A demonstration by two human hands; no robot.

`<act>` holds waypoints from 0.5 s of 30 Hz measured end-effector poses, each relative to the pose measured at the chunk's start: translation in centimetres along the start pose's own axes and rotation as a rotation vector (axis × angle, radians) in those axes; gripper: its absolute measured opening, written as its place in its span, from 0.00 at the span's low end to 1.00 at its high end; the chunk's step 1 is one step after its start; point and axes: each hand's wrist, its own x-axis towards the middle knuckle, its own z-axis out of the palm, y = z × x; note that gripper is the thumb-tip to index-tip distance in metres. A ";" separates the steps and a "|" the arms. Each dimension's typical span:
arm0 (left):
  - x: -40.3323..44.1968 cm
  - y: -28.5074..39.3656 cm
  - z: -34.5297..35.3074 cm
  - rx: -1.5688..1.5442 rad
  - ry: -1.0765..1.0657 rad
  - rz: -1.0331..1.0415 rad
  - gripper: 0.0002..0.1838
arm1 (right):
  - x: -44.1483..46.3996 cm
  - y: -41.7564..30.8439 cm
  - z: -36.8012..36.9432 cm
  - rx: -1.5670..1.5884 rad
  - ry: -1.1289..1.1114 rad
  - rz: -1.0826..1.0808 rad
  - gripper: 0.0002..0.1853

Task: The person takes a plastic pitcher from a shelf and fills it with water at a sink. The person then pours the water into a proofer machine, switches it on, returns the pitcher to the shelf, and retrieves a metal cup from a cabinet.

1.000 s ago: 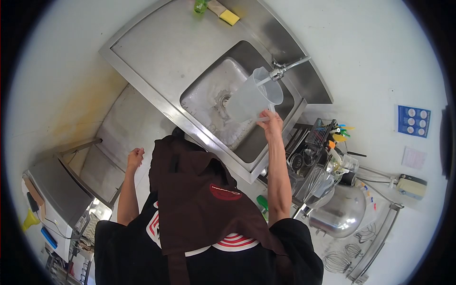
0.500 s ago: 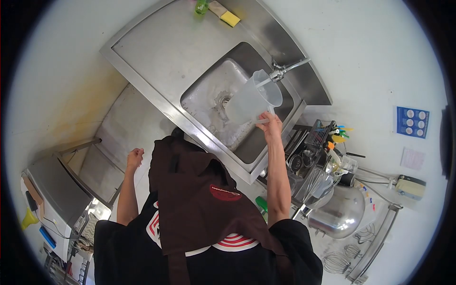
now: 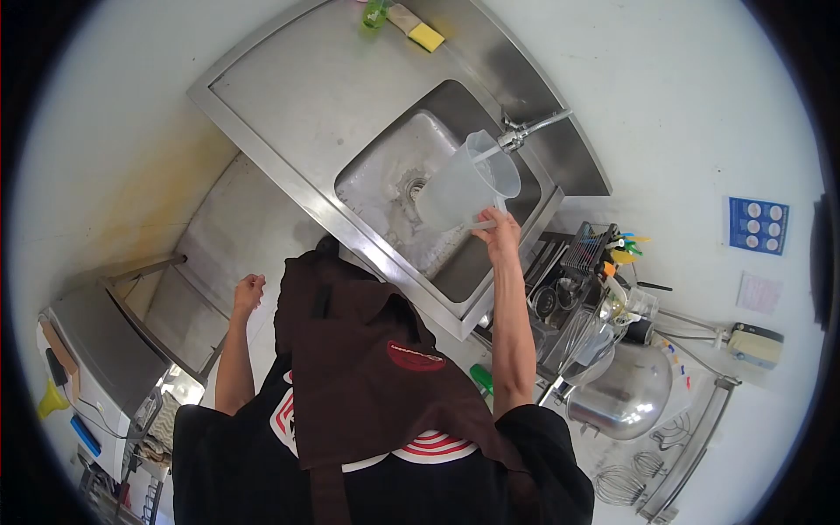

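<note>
My right hand [image 3: 499, 234] is closed round the handle of a translucent plastic measuring jug [image 3: 461, 188]. The jug is held tilted over the sink basin [image 3: 376, 179], its mouth under the tap [image 3: 514, 136]. A pale line runs from the tap into the jug; whether it is spout or running water I cannot tell. Away from the sink, my left hand [image 3: 249, 291] hangs at my side over the floor, fingers curled in and nothing visible in them.
A yellow sponge [image 3: 426, 37] and a green bottle [image 3: 374, 13] stand at the back of the steel counter [image 3: 324, 96]. Right of the sink are a dish rack [image 3: 588, 249] with utensils, a large steel bowl [image 3: 626, 394] and hanging whisks [image 3: 621, 484]. A grey-topped unit [image 3: 101, 350] is at left.
The view has shifted very slightly. The jug stays under the tap in my right hand, and my left hand keeps its place.
</note>
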 end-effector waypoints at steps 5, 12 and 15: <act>0.4 -0.5 -0.2 -0.013 0.008 -0.009 0.18 | -0.4 0.0 0.3 0.015 0.019 -0.017 0.12; -0.2 0.0 -0.8 -0.007 0.028 0.002 0.18 | -0.6 0.9 0.7 0.071 0.023 -0.040 0.11; -0.6 -0.2 -1.6 -0.003 0.044 0.006 0.17 | -0.3 2.2 0.8 0.115 0.040 -0.054 0.10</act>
